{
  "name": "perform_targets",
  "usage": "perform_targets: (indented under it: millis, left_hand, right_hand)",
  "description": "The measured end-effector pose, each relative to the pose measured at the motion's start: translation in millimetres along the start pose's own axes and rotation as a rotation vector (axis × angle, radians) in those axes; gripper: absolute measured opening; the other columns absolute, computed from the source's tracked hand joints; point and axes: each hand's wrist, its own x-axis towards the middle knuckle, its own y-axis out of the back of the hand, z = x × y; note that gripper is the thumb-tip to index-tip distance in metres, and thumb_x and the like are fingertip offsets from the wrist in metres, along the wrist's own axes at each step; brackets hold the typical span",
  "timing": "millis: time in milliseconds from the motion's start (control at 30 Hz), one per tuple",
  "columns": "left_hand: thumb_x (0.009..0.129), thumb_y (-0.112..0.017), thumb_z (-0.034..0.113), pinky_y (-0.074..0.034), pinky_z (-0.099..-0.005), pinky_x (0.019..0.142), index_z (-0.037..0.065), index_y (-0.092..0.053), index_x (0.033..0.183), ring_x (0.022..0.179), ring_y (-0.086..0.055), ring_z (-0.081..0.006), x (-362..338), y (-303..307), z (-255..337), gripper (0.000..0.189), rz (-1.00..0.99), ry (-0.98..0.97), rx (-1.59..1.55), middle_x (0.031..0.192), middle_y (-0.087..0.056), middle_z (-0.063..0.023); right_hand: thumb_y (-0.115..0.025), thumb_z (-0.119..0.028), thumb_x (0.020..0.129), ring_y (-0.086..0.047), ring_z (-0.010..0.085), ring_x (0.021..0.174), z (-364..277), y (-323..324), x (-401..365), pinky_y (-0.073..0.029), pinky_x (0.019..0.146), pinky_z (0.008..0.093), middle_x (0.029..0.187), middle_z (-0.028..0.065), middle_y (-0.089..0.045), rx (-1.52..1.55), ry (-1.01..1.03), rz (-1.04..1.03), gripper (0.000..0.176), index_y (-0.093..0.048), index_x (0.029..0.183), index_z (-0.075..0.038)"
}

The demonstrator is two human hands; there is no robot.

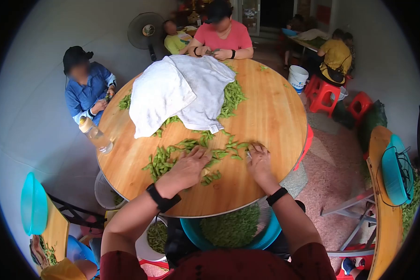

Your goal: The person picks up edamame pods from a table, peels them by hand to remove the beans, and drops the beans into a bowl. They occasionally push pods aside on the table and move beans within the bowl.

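Observation:
Green bean pods [161, 161] lie in a loose pile on the round wooden table [277, 112]. My left hand [189, 167] rests palm down on the right part of this pile, fingers bent but loose; something small and yellowish shows beside its thumb. To the right, my right hand [259, 161] touches the tabletop at the end of a thin trail of pods, its fingers slightly apart and curved. A small whitish thing shows on one of its fingers. What lies under either palm is hidden. White cloths [172, 93] cover a larger heap of pods farther back.
A bottle [95, 135] stands at the table's left edge. Two people [86, 88], [224, 37] sit at the table handling small items. Below the near edge are a turquoise basin [196, 233] and a white bucket [147, 245] with green contents. Red stools [322, 95] stand right.

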Motion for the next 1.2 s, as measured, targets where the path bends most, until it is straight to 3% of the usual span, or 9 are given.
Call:
perform_targets:
  millis: [200, 300, 500, 567, 700, 900, 1033, 1133, 1200]
  left_hand:
    - [0.081, -0.051, 0.002, -0.040, -0.0452, 0.103, -0.001, -0.050, 0.130, 0.126, -0.048, -0.0338, 107.3, -29.8, -8.2, 0.049, 0.120, -0.127, -0.033, 0.133, -0.052, -0.0225]
    - [0.084, -0.053, 0.008, -0.043, -0.0406, 0.100, 0.003, -0.056, 0.124, 0.124, -0.049, -0.0333, 140.1, -56.3, -14.8, 0.041, 0.153, -0.119, -0.028, 0.130, -0.054, -0.0201]
    - [0.087, -0.054, 0.017, -0.054, -0.0371, 0.078, 0.012, -0.069, 0.097, 0.099, -0.065, -0.0299, 99.8, -58.6, 1.0, 0.019, 0.150, -0.237, -0.042, 0.109, -0.066, -0.0092]
    - [0.079, -0.053, 0.008, -0.053, -0.0409, 0.081, 0.004, -0.067, 0.095, 0.088, -0.066, -0.0329, 65.4, -41.9, 6.5, 0.021, 0.165, -0.273, -0.015, 0.104, -0.065, -0.0114]
    - [0.076, -0.054, 0.011, -0.048, -0.0402, 0.079, 0.009, -0.066, 0.084, 0.087, -0.061, -0.0280, 32.4, -45.2, 5.8, 0.014, 0.242, -0.182, 0.141, 0.090, -0.061, -0.0072]
    - [0.076, -0.055, 0.013, -0.045, -0.0353, 0.082, 0.011, -0.063, 0.078, 0.091, -0.058, -0.0225, 8.2, -32.6, -3.8, 0.008, 0.355, -0.221, 0.292, 0.089, -0.061, -0.0043]
    - [0.079, -0.054, 0.011, -0.051, -0.0357, 0.077, 0.006, -0.060, 0.082, 0.085, -0.064, -0.0256, 6.8, -34.4, -1.2, 0.008, 0.228, -0.211, 0.248, 0.082, -0.062, -0.0093]
    - [0.080, -0.053, 0.009, -0.052, -0.0391, 0.072, 0.004, -0.058, 0.086, 0.086, -0.064, -0.0287, 9.4, -34.2, -2.7, 0.009, 0.102, -0.174, 0.186, 0.086, -0.062, -0.0121]
    - [0.081, -0.054, 0.008, -0.053, -0.0400, 0.069, 0.002, -0.059, 0.094, 0.087, -0.063, -0.0314, 7.2, -42.5, -4.6, 0.015, 0.301, -0.116, 0.133, 0.089, -0.062, -0.0141]
  right_hand:
    - [-0.063, -0.008, 0.076, -0.053, 0.0366, 0.111, -6.9, 7.3, 1.1, -0.038, 0.098, 0.0454, 0.111, 0.0181, -0.061, 0.170, 0.099, -0.047, 0.030, -0.062, 0.106, -0.002]
    - [-0.063, -0.006, 0.073, -0.054, 0.0370, 0.106, -4.3, 9.8, 2.9, -0.040, 0.095, 0.0446, 0.105, 0.0183, -0.062, 0.198, 0.176, -0.072, 0.028, -0.062, 0.101, -0.002]
    - [-0.058, -0.002, 0.073, -0.053, 0.0393, 0.104, -11.9, 17.1, -4.2, -0.042, 0.094, 0.0460, 0.106, 0.0202, -0.061, 0.282, 0.326, -0.145, 0.025, -0.061, 0.098, 0.001]
    - [-0.059, -0.003, 0.073, -0.053, 0.0384, 0.104, -34.6, 26.3, -12.8, -0.042, 0.095, 0.0458, 0.107, 0.0200, -0.061, 0.312, 0.392, -0.186, 0.027, -0.061, 0.100, 0.001]
    - [-0.056, -0.003, 0.076, -0.053, 0.0391, 0.106, -72.1, 14.7, -25.1, -0.042, 0.096, 0.0460, 0.110, 0.0208, -0.059, 0.397, 0.474, -0.223, 0.026, -0.061, 0.101, 0.001]
    - [-0.056, -0.006, 0.078, -0.050, 0.0389, 0.111, -92.5, 15.9, -30.9, -0.040, 0.097, 0.0459, 0.112, 0.0231, -0.057, 0.341, 0.439, -0.080, 0.024, -0.060, 0.101, 0.001]
    - [-0.056, -0.008, 0.084, -0.055, 0.0391, 0.101, -92.9, 26.2, -41.3, -0.044, 0.090, 0.0454, 0.106, 0.0240, -0.058, 0.434, 0.277, 0.045, 0.021, -0.060, 0.102, 0.002]
    - [-0.053, -0.017, 0.094, -0.061, 0.0345, 0.075, -104.1, 54.3, -57.8, -0.050, 0.073, 0.0418, 0.086, 0.0184, -0.062, 0.567, 0.029, -0.204, 0.023, -0.058, 0.107, 0.002]
    - [-0.053, -0.018, 0.094, -0.062, 0.0316, 0.075, -114.8, 66.7, -71.2, -0.049, 0.072, 0.0400, 0.085, 0.0165, -0.063, 0.664, -0.024, -0.236, 0.023, -0.058, 0.107, 0.001]
